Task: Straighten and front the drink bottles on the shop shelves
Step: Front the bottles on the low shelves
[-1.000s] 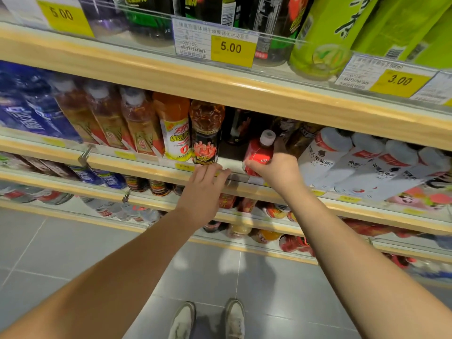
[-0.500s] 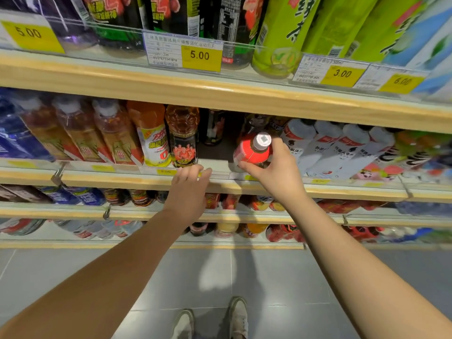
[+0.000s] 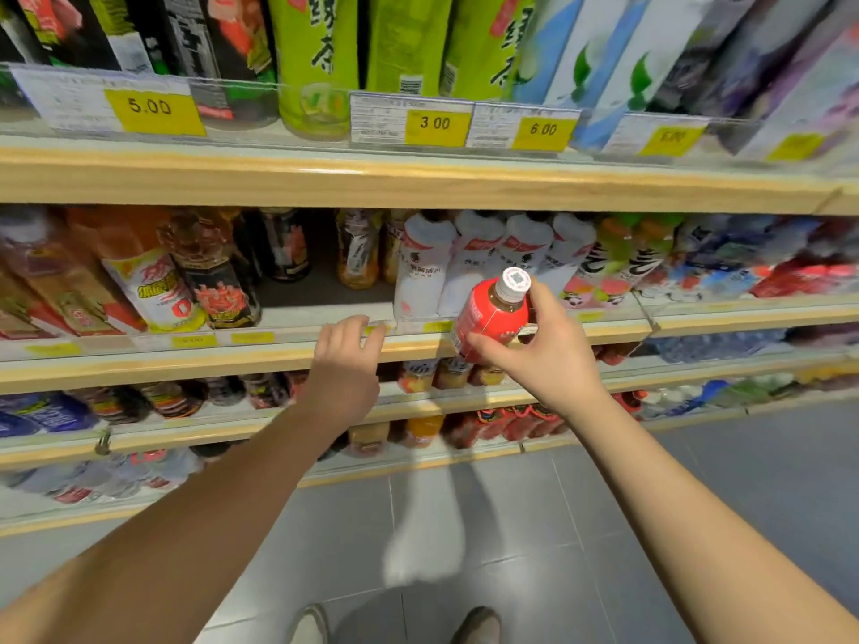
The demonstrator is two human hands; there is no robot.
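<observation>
Nearest the camera, a pair of shoes (image 3: 476, 626) stood on the grey tiled floor (image 3: 697, 481). Both bare forearms reached forward to the middle shelf (image 3: 186, 360).

The left hand (image 3: 346, 364) held nothing: its fingers were loosely extended, and the fingertips (image 3: 369, 330) rested on the front rail of that shelf.

The right hand (image 3: 548, 360) was clamped on the red-labelled bottle (image 3: 492, 318), with thumb and fingers curled round its body. The bottle was off the shelf, in front of the rail, and tilted. Its white cap (image 3: 513, 283) pointed up and to the right.

Behind the left hand, a stretch of shelf board showed between a dark bottle (image 3: 218, 281) with a red emblem and a row of white bottles (image 3: 423, 267). An orange bottle (image 3: 148, 276) with a yellow-and-white label stood just left of the dark one. Further bottles stood deeper in that bay, blurred.

Lower shelves (image 3: 232, 429) carried more bottles, too blurred to identify.

On the upper shelf, green bottles (image 3: 316, 62) stood behind yellow price tags (image 3: 434, 125) reading 5.00, 3.00 and 6.00.
</observation>
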